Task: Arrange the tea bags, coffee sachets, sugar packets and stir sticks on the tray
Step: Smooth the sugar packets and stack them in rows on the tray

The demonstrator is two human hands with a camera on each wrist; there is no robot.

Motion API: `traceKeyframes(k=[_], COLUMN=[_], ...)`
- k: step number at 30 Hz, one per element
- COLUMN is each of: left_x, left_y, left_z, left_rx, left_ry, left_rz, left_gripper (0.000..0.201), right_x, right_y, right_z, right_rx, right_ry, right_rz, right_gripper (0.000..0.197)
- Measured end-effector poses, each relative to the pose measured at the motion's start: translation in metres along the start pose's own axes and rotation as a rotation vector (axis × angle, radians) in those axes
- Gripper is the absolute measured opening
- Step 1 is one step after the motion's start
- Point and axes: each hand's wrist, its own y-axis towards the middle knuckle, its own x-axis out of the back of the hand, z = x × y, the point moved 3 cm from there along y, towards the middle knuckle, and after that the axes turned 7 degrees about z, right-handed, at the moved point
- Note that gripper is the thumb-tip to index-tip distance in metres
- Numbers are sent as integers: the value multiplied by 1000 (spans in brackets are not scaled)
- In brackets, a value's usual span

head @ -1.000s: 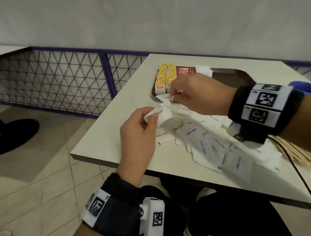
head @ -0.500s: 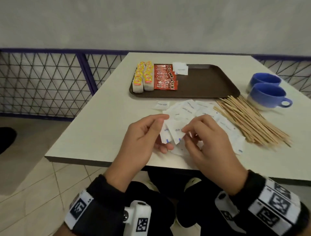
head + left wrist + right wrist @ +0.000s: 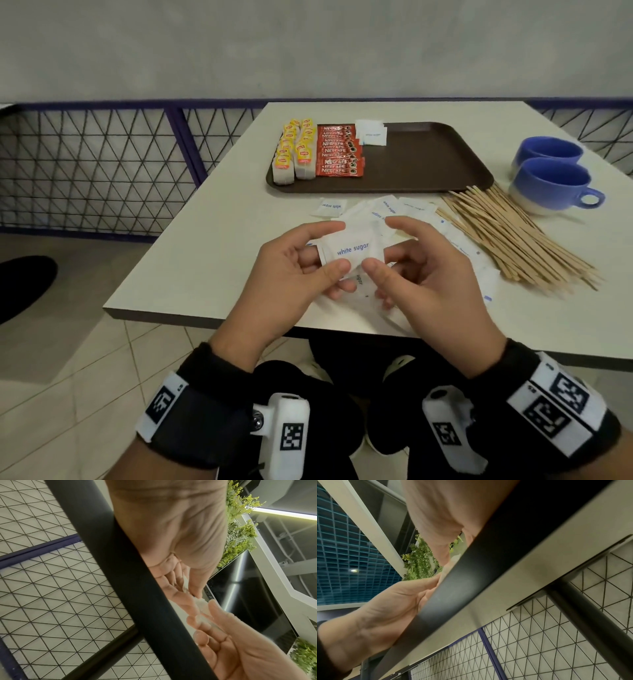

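White sugar packet (image 3: 346, 251) pinched by both hands (image 3: 424, 274), lettering readable only from head view

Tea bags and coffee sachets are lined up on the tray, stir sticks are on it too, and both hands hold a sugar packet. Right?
Not quite: the stir sticks lie on the table beside the tray, as the head view shows. The rest stands.

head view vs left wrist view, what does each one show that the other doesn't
Only the head view shows the tray with tea bags and coffee sachets, the stir sticks and two blue cups.
Only the left wrist view shows the table's underside edge and green plants.
Both show the left hand and right hand holding white sugar packets.
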Motion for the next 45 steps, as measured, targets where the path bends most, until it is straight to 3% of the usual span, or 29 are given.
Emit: traceKeyframes(k=[8, 12, 19, 24, 38, 42, 45], left_x=[-1, -2, -3, -2, 2, 2, 1], left_y=[0, 0, -2, -2, -3, -6, -8], left_z=[1, 1, -2, -1, 1, 1, -1], left_rx=[22, 28, 42, 42, 10, 8, 19], left_ry=[36, 45, 65, 56, 79, 68, 89], left_rz=[54, 70, 85, 76, 104, 110, 116], left_gripper=[45, 47, 58, 58, 55, 54, 53], right_x=[-1, -3, -2, -4, 7, 8, 13], right_y=[5, 6, 6, 5, 19, 29, 38], right_z=[-4, -7, -8, -9, 29, 33, 42], right_rx=[-42, -24, -22, 17, 114, 40, -69], right_ry=[201, 174, 165, 12, -386, -490, -504], right_rz=[68, 125, 109, 138, 184, 297, 476], right_gripper=[41, 32, 36, 54, 39, 22, 7])
